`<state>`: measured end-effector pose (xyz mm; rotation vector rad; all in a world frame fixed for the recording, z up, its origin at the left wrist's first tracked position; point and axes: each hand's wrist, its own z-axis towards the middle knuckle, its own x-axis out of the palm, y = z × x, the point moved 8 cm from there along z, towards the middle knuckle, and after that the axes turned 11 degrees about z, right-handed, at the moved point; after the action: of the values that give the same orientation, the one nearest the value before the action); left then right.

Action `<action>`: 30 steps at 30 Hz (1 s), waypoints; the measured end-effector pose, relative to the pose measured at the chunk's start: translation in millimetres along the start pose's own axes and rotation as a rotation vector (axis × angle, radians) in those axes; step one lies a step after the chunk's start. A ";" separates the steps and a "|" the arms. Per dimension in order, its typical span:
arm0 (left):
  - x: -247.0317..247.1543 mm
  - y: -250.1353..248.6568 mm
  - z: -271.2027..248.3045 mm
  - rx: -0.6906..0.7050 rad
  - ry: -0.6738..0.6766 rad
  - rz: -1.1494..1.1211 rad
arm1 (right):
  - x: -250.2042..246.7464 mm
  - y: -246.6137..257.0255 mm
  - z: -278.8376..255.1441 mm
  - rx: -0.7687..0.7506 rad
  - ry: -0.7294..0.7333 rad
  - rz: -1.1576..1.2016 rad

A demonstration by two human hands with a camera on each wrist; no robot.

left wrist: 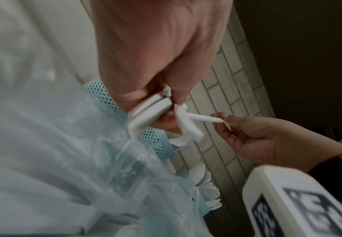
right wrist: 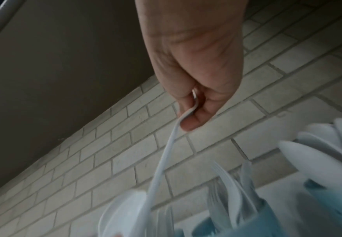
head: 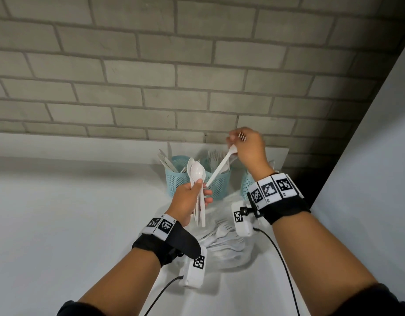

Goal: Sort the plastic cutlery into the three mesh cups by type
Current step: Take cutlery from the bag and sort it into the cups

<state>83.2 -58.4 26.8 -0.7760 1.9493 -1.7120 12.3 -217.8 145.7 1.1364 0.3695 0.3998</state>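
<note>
A white plastic fork [head: 222, 165] slants through the air above the middle mesh cup [head: 216, 182], its tines poking out past the knuckles of the right hand [head: 248, 148], whose fingers curl round the fork's head while the slim, flat handle angles down toward the left hand [head: 187, 201]. That hand grips a bundle of glossy white plastic spoons [head: 198, 185] by their handles, thumb pressed across the front, oval bowls fanned upward; the fork's handle tip ends right at the bundle, and contact cannot be told. Behind stand three pale teal cups of perforated plastic mesh, round and slightly tapered: the left cup [head: 175, 179] bristles with flat knives, the middle one with forks, and the right cup [head: 246, 185], half hidden by the right wrist, holds spoons, as the left wrist view shows. Below the hands a crinkled clear plastic bag [head: 228, 245] lies on the smooth white table [head: 71, 224], with more white cutlery showing dimly through it. Both wrists wear black straps with checkered marker bands and white camera housings trailing black cables. A wall of matte grey brick [head: 151, 65] rises behind the cups.
</note>
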 end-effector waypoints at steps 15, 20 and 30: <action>0.1 6.6 0.9 -0.111 0.132 -0.104 | 43.4 -61.0 -7.0 -0.009 0.388 -0.947; 2.8 8.4 1.2 -0.124 0.141 -0.143 | 44.5 -22.7 -14.8 -0.117 0.283 -0.784; 20.9 -11.0 -5.5 -0.051 0.197 -0.177 | 54.5 -6.9 -48.6 0.027 0.568 -0.296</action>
<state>65.4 -69.0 39.4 -0.8486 2.1168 -1.9129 37.4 -155.2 116.7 0.9603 1.0300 0.4525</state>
